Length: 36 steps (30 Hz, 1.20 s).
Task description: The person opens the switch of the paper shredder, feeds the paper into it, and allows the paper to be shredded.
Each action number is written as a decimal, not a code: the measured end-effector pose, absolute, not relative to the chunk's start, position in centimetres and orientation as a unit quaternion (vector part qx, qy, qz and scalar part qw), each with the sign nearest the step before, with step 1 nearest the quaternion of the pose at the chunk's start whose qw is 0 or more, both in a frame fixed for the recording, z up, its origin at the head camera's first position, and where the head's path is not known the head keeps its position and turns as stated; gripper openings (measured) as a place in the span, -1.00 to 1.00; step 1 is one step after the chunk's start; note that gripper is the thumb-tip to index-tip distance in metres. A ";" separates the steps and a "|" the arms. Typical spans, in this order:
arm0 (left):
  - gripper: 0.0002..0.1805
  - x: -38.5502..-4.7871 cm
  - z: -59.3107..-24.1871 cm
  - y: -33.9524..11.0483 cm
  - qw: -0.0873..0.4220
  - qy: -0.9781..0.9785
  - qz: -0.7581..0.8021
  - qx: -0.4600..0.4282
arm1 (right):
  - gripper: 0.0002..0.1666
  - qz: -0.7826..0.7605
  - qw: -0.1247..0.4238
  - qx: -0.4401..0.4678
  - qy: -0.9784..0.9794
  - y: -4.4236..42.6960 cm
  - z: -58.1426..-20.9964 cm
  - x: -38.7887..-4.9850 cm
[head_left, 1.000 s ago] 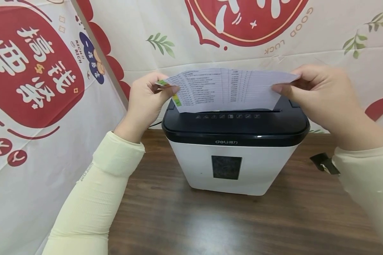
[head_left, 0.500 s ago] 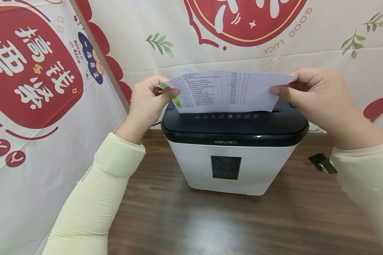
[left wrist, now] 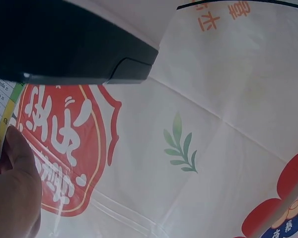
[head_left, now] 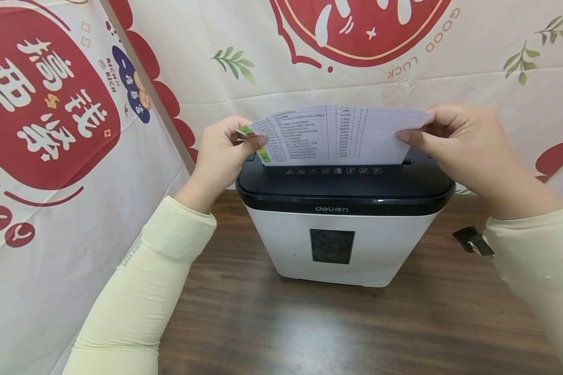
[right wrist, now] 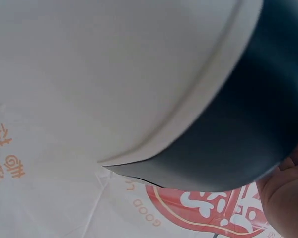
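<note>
A printed sheet of paper (head_left: 330, 135) stands upright with its lower edge in the top slot of a paper shredder (head_left: 342, 188). My left hand (head_left: 222, 156) pinches the sheet's left edge, where green and yellow cells show. At the opposite edge my right hand (head_left: 469, 148) pinches the paper between thumb and fingers. In the left wrist view the sheet (left wrist: 2, 116) shows beside my left thumb. The right wrist view has my right hand (right wrist: 288, 196) at the far right, partly cut off; the paper is not visible there.
The shredder stands on a dark wooden table (head_left: 309, 328) against a white printed cloth (head_left: 192, 62). Another cloth with a red pattern (head_left: 47, 120) hangs at the left. Near my right sleeve a small black object (head_left: 471, 240) is visible.
The sheet has sunk slightly into the slot. Both hands have lowered a little, and the left hand has moved slightly right, still holding the paper.
</note>
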<state>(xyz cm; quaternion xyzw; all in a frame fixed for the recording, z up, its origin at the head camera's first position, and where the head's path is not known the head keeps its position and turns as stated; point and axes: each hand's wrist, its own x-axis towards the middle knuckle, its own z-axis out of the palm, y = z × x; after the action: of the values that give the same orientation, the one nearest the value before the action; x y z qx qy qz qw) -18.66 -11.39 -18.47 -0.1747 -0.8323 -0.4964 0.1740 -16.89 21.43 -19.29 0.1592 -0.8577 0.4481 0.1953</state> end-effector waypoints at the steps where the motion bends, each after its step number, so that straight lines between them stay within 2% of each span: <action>1: -0.88 -18.7 -18.5 -11.4 0.172 -0.832 -0.497 -0.177 | -0.70 0.447 0.197 0.158 -0.858 21.4 -19.4 -17.0; 9: -0.91 -19.0 -19.1 -11.4 0.164 -0.838 -0.493 -0.168 | -0.83 0.455 0.202 0.153 -0.854 21.3 -19.9 -17.2; 18: -0.89 -19.4 -19.6 -11.5 0.152 -0.845 -0.488 -0.154 | -0.72 0.430 0.190 0.141 -0.871 21.2 -20.4 -17.4; 36: -0.91 -20.0 -20.0 -11.4 0.125 -0.870 -0.455 -0.142 | -0.80 0.381 0.198 0.146 -0.891 20.8 -21.0 -17.5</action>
<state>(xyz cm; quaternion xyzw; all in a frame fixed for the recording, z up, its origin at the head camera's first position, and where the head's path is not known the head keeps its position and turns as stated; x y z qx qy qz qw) -19.95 -11.40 -19.95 -0.1415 -0.8701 -0.4553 0.1247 -17.54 20.83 -21.01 0.1461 -0.8913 0.3807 0.1982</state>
